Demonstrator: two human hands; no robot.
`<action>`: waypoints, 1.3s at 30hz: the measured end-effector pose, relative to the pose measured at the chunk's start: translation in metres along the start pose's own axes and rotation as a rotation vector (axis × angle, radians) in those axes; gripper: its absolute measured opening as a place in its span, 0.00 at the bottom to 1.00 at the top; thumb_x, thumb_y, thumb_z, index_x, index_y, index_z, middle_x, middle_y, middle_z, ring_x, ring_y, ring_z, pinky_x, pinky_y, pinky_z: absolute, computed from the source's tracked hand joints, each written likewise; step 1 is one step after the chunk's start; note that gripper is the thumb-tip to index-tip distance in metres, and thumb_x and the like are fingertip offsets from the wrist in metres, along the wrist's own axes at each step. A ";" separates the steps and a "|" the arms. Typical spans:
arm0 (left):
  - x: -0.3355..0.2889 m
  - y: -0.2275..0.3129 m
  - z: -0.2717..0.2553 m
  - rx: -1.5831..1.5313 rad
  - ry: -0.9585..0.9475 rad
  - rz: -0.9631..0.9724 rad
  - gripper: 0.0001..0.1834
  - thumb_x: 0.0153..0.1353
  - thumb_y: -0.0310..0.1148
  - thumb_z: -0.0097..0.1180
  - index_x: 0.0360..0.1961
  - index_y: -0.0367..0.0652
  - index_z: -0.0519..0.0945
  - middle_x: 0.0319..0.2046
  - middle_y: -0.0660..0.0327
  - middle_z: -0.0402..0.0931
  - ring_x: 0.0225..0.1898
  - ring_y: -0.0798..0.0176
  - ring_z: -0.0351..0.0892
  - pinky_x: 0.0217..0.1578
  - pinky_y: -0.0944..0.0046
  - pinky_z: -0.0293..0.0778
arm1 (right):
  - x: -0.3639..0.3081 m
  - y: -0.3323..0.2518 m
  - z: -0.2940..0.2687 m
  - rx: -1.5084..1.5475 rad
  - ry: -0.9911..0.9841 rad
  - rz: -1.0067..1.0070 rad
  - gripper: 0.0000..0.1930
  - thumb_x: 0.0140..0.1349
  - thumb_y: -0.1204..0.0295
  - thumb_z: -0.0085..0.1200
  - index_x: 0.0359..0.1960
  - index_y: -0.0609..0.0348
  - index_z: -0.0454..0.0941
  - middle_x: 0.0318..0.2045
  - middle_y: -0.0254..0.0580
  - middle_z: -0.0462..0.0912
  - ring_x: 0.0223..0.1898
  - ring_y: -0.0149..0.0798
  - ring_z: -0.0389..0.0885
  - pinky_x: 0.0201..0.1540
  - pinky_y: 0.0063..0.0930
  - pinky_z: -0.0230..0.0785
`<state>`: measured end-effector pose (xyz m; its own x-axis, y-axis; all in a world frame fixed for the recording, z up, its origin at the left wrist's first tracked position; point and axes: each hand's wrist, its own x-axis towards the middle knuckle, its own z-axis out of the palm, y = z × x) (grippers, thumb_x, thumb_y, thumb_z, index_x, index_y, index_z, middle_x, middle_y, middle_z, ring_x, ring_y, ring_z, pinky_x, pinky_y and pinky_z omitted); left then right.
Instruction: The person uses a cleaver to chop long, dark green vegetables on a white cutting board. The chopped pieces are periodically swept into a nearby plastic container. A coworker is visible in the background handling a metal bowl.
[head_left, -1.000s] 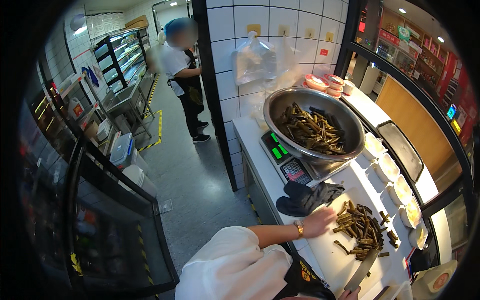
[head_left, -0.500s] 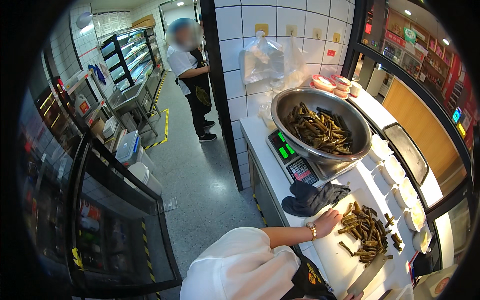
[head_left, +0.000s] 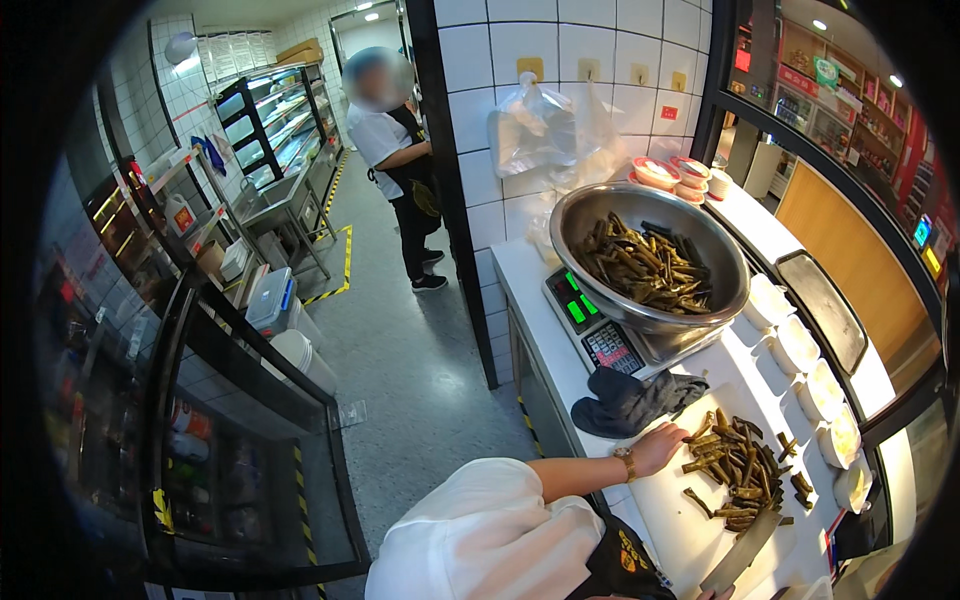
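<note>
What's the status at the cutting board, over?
Left fingers at chopped brown pile's edge, contact unclear. Right fingers gripping knife, blade at pile's near end. Pile loosely spread on white board. Dark cloth by board's far end.

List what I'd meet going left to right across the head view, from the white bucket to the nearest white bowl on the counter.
White bucket, co-worker, left hand, pile of cut green-brown pieces, nearest white bowl.
</note>
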<state>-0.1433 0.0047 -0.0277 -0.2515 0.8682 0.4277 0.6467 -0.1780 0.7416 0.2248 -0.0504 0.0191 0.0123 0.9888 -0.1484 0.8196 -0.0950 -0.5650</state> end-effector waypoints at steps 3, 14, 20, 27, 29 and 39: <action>0.002 -0.002 0.004 -0.003 0.007 -0.022 0.11 0.65 0.31 0.48 0.47 0.40 0.72 0.41 0.48 0.74 0.46 0.45 0.74 0.46 0.51 0.70 | -0.005 -0.007 -0.006 -0.059 -0.020 -0.011 0.21 0.68 0.61 0.49 0.58 0.59 0.68 0.44 0.46 0.77 0.38 0.35 0.76 0.38 0.27 0.74; 0.005 0.021 -0.011 0.153 -0.190 -0.057 0.13 0.67 0.42 0.48 0.36 0.43 0.73 0.24 0.50 0.78 0.30 0.47 0.78 0.38 0.48 0.69 | 0.002 0.009 0.001 0.040 0.002 -0.043 0.19 0.67 0.66 0.45 0.55 0.64 0.68 0.40 0.52 0.81 0.39 0.45 0.80 0.42 0.38 0.72; 0.002 0.022 -0.013 0.142 -0.181 -0.030 0.12 0.66 0.41 0.48 0.36 0.44 0.75 0.26 0.54 0.79 0.32 0.50 0.79 0.41 0.51 0.68 | -0.006 -0.012 -0.015 -0.052 -0.031 -0.122 0.20 0.66 0.66 0.46 0.54 0.68 0.68 0.42 0.55 0.81 0.39 0.51 0.79 0.45 0.40 0.70; 0.004 0.023 -0.013 0.142 -0.191 -0.037 0.12 0.66 0.42 0.48 0.37 0.44 0.74 0.23 0.56 0.77 0.31 0.51 0.79 0.43 0.53 0.68 | 0.004 0.012 -0.006 0.032 0.070 -0.049 0.22 0.65 0.64 0.47 0.55 0.69 0.68 0.43 0.56 0.80 0.40 0.52 0.78 0.46 0.40 0.70; 0.001 0.019 -0.012 0.153 -0.192 -0.042 0.12 0.66 0.42 0.48 0.37 0.44 0.74 0.23 0.55 0.77 0.31 0.51 0.79 0.43 0.53 0.68 | 0.007 0.014 -0.005 0.042 0.075 -0.050 0.22 0.65 0.64 0.47 0.55 0.69 0.68 0.43 0.57 0.80 0.40 0.52 0.78 0.46 0.41 0.70; 0.000 0.018 -0.010 0.125 -0.149 -0.004 0.11 0.66 0.41 0.48 0.37 0.44 0.74 0.22 0.54 0.76 0.28 0.49 0.78 0.41 0.51 0.68 | 0.010 0.020 -0.006 0.075 0.096 -0.040 0.23 0.65 0.63 0.48 0.56 0.69 0.68 0.43 0.57 0.80 0.40 0.52 0.78 0.46 0.41 0.70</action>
<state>-0.1395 -0.0028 -0.0091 -0.1509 0.9295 0.3366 0.7328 -0.1234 0.6692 0.2446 -0.0416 0.0112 0.0379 0.9981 -0.0482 0.7757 -0.0598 -0.6283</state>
